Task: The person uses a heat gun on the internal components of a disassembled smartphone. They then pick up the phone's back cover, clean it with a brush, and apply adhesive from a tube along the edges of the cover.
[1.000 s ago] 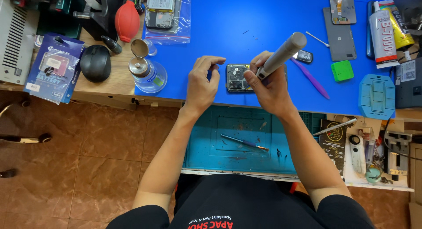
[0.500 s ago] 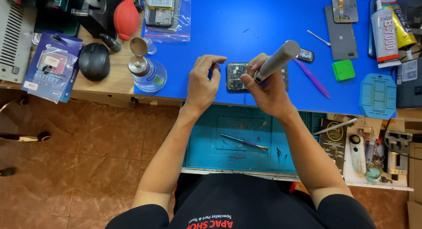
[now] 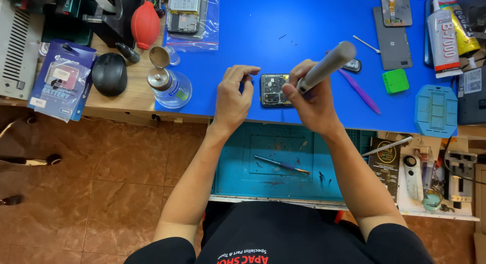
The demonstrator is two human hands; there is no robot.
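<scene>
A small opened phone (image 3: 273, 90) with its circuit board showing lies on the blue mat (image 3: 263, 31) near the front edge. My right hand (image 3: 314, 99) grips a grey cylindrical electric screwdriver (image 3: 326, 65), its tip down at the phone's right side. My left hand (image 3: 234, 99) hovers just left of the phone, thumb and forefinger pinched close together; whether something tiny sits between them cannot be told.
A purple pry tool (image 3: 359, 91), green block (image 3: 395, 82), glue tubes (image 3: 443, 36) and blue-grey tray (image 3: 436, 111) lie to the right. A liquid dispenser bottle (image 3: 169, 84), black mouse (image 3: 109, 74) and red blower (image 3: 145, 17) are on the left. A teal pull-out tray (image 3: 283, 163) holds a brush.
My right hand has tilted the screwdriver slightly; both hands stay at the phone with hardly any shift.
</scene>
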